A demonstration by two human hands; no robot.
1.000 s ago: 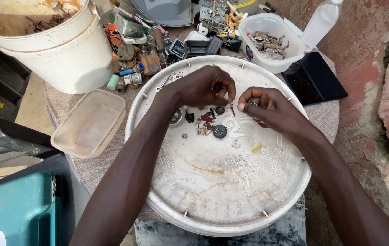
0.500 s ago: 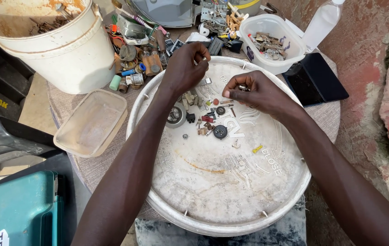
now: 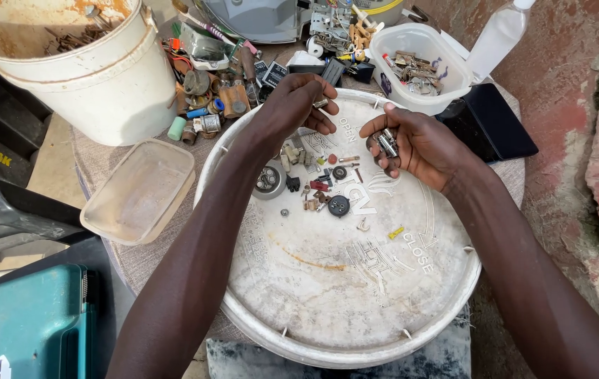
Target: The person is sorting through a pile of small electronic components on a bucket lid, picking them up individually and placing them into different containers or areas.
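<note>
item: sorting station, head view.

work surface: large round white lid (image 3: 341, 295), dirty, lying flat and used as a tray, with embossed lettering and a raised rim.

right hand (image 3: 415, 144): palm up over the far right part of the lid, fingers loosely cupped around several small silvery metal parts (image 3: 388, 142) resting in the palm. a cradle rather than a clench.

left hand (image 3: 296, 105): over the far edge of the lid, fingertips pinched on one small silvery piece (image 3: 320, 103); what kind of piece is too small to tell.

loose stock on lid: scatter of small parts (image 3: 313, 186) between and below the hands, including a round grey ring piece (image 3: 269, 181), a dark round disc (image 3: 339, 205), a red bit and a small yellow bit (image 3: 396, 232) lying apart.

surroundings: empty clear plastic tub (image 3: 138, 191) just left of the lid; white bucket (image 3: 75, 63) far left; white container of metal scraps (image 3: 422, 67) beyond the right hand; clear bottle (image 3: 497, 35); dark flat tablet-like slab (image 3: 492, 123).

handling note: keep the right palm level and cupped so the gathered parts do not roll off; bring the pinched piece low over the palm or lid before letting go, so it cannot bounce away; pick one piece at a time from the scatter.
</note>
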